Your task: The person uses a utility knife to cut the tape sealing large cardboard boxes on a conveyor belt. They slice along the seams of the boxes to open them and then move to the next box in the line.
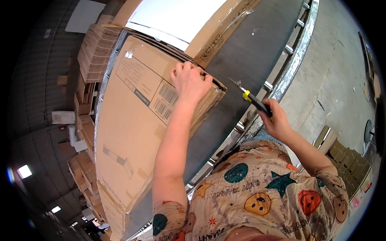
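Note:
A large flat cardboard box with printed labels and barcodes lies on a dark conveyor belt. My left hand reaches across it, its fingers curled over the box's far right edge and gripping there; the fingertips are partly hidden. A utility knife with a black and yellow handle is held in my right hand. Its blade is out and points toward the box corner, apart from the cardboard, over the belt.
Beyond the box, another carton holds a white panel. A metal roller frame runs along the belt's right side. Stacked cardboard stands on the left, and more stacked pieces lie on the floor at right.

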Demonstrator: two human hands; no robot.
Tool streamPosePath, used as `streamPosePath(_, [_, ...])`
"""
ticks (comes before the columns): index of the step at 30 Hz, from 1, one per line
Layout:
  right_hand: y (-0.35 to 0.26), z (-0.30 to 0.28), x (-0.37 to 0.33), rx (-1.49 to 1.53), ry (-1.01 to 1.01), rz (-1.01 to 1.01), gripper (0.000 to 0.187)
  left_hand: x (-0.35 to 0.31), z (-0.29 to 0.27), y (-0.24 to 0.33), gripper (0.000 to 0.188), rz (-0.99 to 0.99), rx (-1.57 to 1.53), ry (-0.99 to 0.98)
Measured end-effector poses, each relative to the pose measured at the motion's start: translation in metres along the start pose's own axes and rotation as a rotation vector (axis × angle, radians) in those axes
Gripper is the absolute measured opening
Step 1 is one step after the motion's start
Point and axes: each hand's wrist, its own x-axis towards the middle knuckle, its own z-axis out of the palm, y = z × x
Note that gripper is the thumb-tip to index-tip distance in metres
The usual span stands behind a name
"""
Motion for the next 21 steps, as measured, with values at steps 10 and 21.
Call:
streamPosePath(10, [0.04,0.056,0.024,-0.355,-0.177,-0.077,0.049,0.005,0.022,-0.001,0.013,-0.087,-0.184,-0.072])
streamPosePath(21, [-0.141,-0.066,0.191,0.024,-0.347,-0.104,0.031,-0.007,0.029,0.001,0.019,-0.034,-0.204,0.165])
